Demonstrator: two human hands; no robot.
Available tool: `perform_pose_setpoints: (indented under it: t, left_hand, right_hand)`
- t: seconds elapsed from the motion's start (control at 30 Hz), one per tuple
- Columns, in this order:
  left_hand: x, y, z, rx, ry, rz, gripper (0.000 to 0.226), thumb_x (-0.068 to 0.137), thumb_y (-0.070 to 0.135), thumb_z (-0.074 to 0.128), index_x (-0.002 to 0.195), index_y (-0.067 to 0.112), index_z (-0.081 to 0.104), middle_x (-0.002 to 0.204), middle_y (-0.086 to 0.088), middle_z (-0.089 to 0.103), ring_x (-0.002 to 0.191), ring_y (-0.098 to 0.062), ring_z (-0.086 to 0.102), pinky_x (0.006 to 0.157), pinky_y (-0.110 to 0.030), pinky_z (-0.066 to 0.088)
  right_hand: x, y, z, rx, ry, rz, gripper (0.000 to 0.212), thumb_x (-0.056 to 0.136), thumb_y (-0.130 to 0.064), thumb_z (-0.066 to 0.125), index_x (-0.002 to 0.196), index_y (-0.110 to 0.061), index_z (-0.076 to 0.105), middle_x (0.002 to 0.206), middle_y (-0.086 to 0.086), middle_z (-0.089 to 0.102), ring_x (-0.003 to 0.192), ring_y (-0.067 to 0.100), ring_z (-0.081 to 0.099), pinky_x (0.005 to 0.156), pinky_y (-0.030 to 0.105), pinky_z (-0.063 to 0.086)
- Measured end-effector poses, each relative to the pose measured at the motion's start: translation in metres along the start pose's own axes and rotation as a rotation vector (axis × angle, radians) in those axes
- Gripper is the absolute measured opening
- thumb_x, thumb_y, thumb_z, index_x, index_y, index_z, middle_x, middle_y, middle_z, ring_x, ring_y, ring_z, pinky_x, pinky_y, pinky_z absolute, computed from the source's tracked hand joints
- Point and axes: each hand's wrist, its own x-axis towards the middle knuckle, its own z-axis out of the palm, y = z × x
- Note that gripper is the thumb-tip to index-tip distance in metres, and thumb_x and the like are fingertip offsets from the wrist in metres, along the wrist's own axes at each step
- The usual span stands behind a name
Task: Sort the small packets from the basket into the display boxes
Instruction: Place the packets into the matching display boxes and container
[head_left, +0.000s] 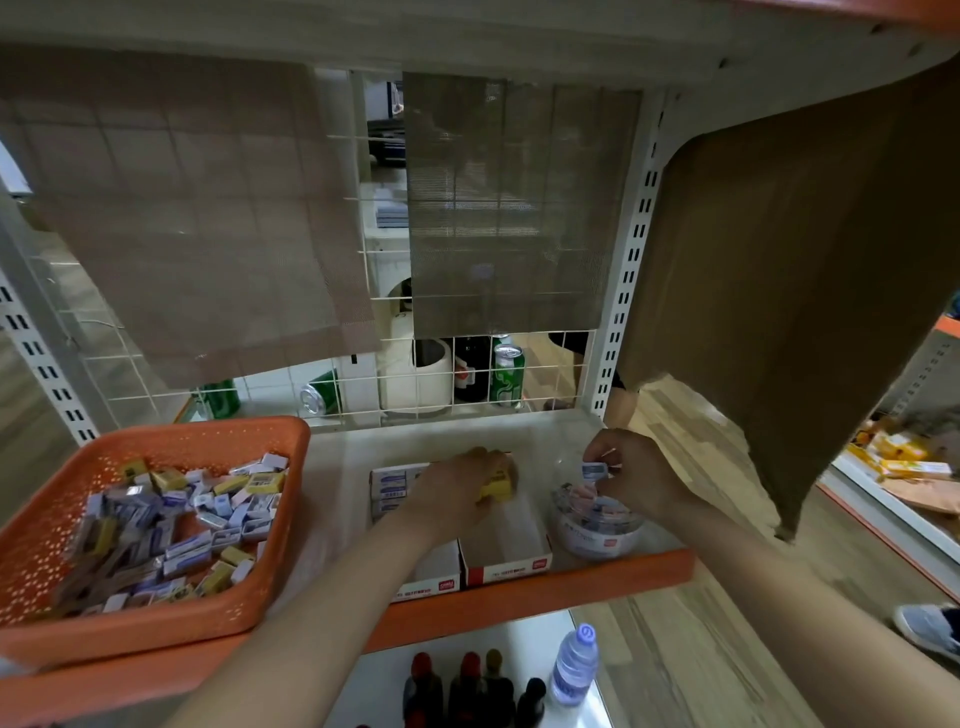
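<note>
An orange perforated basket (171, 441) sits at the left of the shelf, holding several small blue, white and yellow packets (171, 525). Two white display boxes stand in the middle: the left box (389, 483) holds blue-white packets, the right box (511, 556) is mostly bare. My left hand (457, 491) grips a yellow packet (498, 486) at the back of the right box. My right hand (631, 475) holds a small blue-white packet (595, 470) above a clear round tub (597, 530) with several packets inside.
The shelf has an orange front lip (623, 566) and a wire grid back (363, 400). Green cans (506, 374) and a white container (415, 379) stand behind the grid. Bottles (467, 691) and a water bottle (574, 662) sit on the lower shelf. A cardboard sheet (779, 312) hangs at right.
</note>
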Motion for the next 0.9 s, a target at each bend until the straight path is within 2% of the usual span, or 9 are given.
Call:
perform_pose_setpoints:
  t: [0.1, 0.17, 0.23, 0.37, 0.5, 0.6, 0.73, 0.83, 0.9]
  left_hand:
    - [0.0, 0.001, 0.0, -0.008, 0.014, 0.019, 0.042, 0.092, 0.019, 0.051, 0.133, 0.024, 0.044, 0.126, -0.002, 0.054, 0.114, -0.022, 0.054, 0.092, -0.03, 0.046]
    - [-0.001, 0.0, 0.0, -0.009, 0.015, 0.023, 0.043, 0.092, 0.02, 0.051, 0.135, 0.024, 0.043, 0.127, -0.003, 0.053, 0.115, -0.022, 0.053, 0.091, -0.029, 0.044]
    - [-0.002, -0.001, -0.002, 0.003, 0.02, 0.03, 0.045, 0.093, 0.02, 0.051, 0.136, 0.025, 0.042, 0.13, -0.003, 0.051, 0.117, -0.021, 0.051, 0.093, -0.027, 0.041]
    - [-0.009, -0.008, -0.011, 0.029, 0.024, 0.003, 0.048, 0.094, 0.024, 0.05, 0.14, 0.024, 0.037, 0.134, -0.001, 0.049, 0.12, -0.019, 0.049, 0.094, -0.026, 0.04]
    - [-0.026, -0.027, -0.027, 0.051, 0.05, -0.062, 0.042, 0.094, 0.023, 0.049, 0.135, 0.025, 0.042, 0.129, 0.001, 0.05, 0.117, -0.019, 0.052, 0.09, -0.028, 0.044]
    - [-0.049, -0.054, -0.046, 0.075, 0.106, -0.121, 0.039, 0.094, 0.023, 0.049, 0.133, 0.027, 0.045, 0.13, 0.002, 0.051, 0.114, -0.017, 0.053, 0.087, -0.026, 0.043]
    - [-0.096, -0.107, -0.069, 0.078, 0.139, -0.201, 0.04, 0.092, 0.022, 0.053, 0.132, 0.025, 0.048, 0.126, 0.001, 0.055, 0.11, -0.016, 0.055, 0.086, -0.023, 0.042]
    - [-0.134, -0.149, -0.084, 0.11, 0.158, -0.276, 0.037, 0.09, 0.02, 0.056, 0.127, 0.022, 0.055, 0.121, -0.001, 0.058, 0.107, -0.02, 0.058, 0.083, -0.025, 0.043]
    - [-0.159, -0.173, -0.093, 0.123, 0.144, -0.352, 0.036, 0.089, 0.021, 0.057, 0.124, 0.024, 0.056, 0.117, 0.0, 0.058, 0.105, -0.021, 0.059, 0.082, -0.027, 0.046]
  right_hand:
    - [-0.002, 0.006, 0.0, -0.041, -0.031, 0.021, 0.033, 0.066, 0.016, 0.062, 0.08, -0.013, 0.06, 0.085, -0.001, 0.06, 0.08, 0.016, 0.058, 0.066, 0.023, 0.045]
    - [-0.002, 0.009, 0.0, -0.075, -0.065, 0.034, 0.033, 0.068, 0.011, 0.068, 0.094, -0.009, 0.062, 0.098, -0.001, 0.059, 0.093, 0.017, 0.055, 0.078, 0.026, 0.046]
    - [0.0, 0.008, 0.001, -0.099, -0.055, 0.024, 0.032, 0.07, 0.006, 0.072, 0.099, -0.007, 0.064, 0.101, 0.001, 0.06, 0.097, 0.019, 0.055, 0.084, 0.026, 0.045]
    - [0.004, -0.006, 0.009, -0.106, -0.018, -0.012, 0.031, 0.073, 0.013, 0.059, 0.096, -0.007, 0.065, 0.1, 0.004, 0.061, 0.096, 0.016, 0.054, 0.082, 0.022, 0.041]
    - [0.01, -0.042, 0.034, -0.068, -0.022, -0.108, 0.029, 0.075, 0.012, 0.059, 0.091, -0.012, 0.065, 0.098, 0.004, 0.062, 0.093, 0.015, 0.055, 0.084, 0.027, 0.046]
    - [0.016, -0.077, 0.065, -0.024, -0.094, -0.155, 0.021, 0.076, 0.004, 0.067, 0.088, -0.014, 0.065, 0.094, 0.001, 0.062, 0.092, 0.016, 0.057, 0.083, 0.03, 0.048]
    - [0.023, -0.13, 0.12, 0.001, -0.17, -0.199, 0.022, 0.078, -0.01, 0.066, 0.089, -0.028, 0.062, 0.094, -0.012, 0.058, 0.091, 0.008, 0.056, 0.083, 0.035, 0.049]
    - [0.026, -0.174, 0.159, 0.045, -0.224, -0.268, 0.022, 0.079, 0.005, 0.061, 0.093, -0.012, 0.066, 0.097, -0.003, 0.06, 0.093, 0.009, 0.057, 0.084, 0.028, 0.048]
    - [0.026, -0.201, 0.182, 0.068, -0.261, -0.334, 0.02, 0.078, 0.004, 0.06, 0.093, -0.008, 0.066, 0.098, 0.003, 0.063, 0.093, 0.015, 0.059, 0.084, 0.03, 0.048]
